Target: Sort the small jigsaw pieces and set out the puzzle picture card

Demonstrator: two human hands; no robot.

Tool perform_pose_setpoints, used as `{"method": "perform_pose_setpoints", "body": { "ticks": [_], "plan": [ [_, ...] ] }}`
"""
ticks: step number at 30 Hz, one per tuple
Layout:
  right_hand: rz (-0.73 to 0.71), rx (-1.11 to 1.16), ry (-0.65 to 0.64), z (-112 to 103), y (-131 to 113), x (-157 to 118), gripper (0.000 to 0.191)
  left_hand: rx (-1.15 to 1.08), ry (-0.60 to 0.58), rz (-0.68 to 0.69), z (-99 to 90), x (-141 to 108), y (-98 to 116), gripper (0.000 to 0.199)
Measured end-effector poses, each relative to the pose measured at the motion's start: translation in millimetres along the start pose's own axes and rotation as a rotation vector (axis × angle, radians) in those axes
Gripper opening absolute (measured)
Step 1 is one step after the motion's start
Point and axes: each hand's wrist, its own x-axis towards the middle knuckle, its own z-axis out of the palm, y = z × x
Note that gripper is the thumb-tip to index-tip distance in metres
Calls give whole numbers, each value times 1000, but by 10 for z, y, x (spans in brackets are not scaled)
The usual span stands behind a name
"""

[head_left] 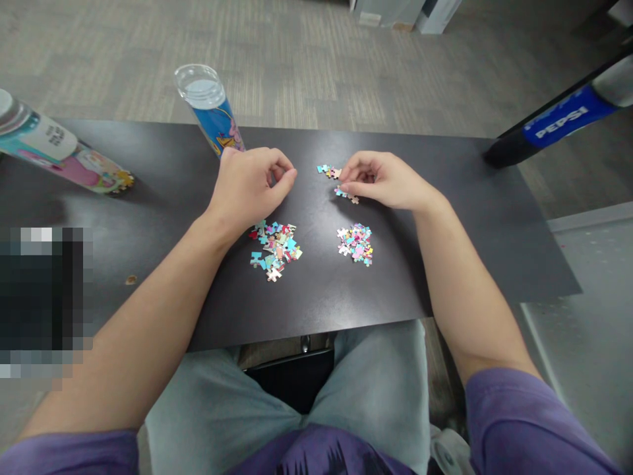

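Far L on the dark table (316, 297): pink/teal tube (64, 152), yellow bits at its lower end. Next, nearer the middle, blue tube (217, 125) w/ a clear top, just beyond L hand (247, 185). L hand is over the table, fingers curled, thumb tip & index tip together or nearly so; can't tell if anything's btwn them. L pile (277, 247), loose jigsaw pcs, mostly light blue w/ some red & cream, lies on the near side of that hand, partly by the wrist. Then, R of L fingertips w/ a bare gap btwn, the upper strip (324, 169): a few pcs in a short row, long axis roughly L–R, dipping a bit to the R, so its R end points at R hand's fingertips & is just beside or under them. Lower strip (341, 192) is nearer the person, slanting down to the R, partly hidden by R thumb. R pile (355, 244), pink/blue/yellow pcs, tighter & smaller than the L one, sits nearer the person again, apart from both strips. R hand (390, 179) comes in from the R, fingers bent, thumb close under them, only a small opening; can't tell if a pc is pinched or just touched. It's clearly the nearer hand to both strips; L is apart from them. Far R: Pepsi bottle (558, 125), well away from the pcs.
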Motion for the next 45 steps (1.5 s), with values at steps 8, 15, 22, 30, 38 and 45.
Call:
{"method": "perform_pose_setpoints", "body": {
  "ticks": [8, 15, 22, 30, 38, 45],
  "plan": [
    [156, 154, -251, -113, -183, -97, 63, -17, -12, -6, -15, 1, 6, 16],
    [48, -116, 22, -197, -185, -133, 46, -19, -13, -3, -20, 4, 5, 16],
    [-64, -386, 85, -115, 84, -8, 20, -5, 5, 16, -1, -10, -5, 17],
    [-44, -351, 53, -68, 68, -3, 23, -15, -18, 15, -22, 4, 16, 18],
    [-60, 3, 12, -40, -15, -17, 41, -27, -11, 12, -16, 3, 8, 17],
    [-9, -51, -381, -296, -166, -172, 39, -38, -8, 27, -30, -1, 10, 17]
  ]
}}
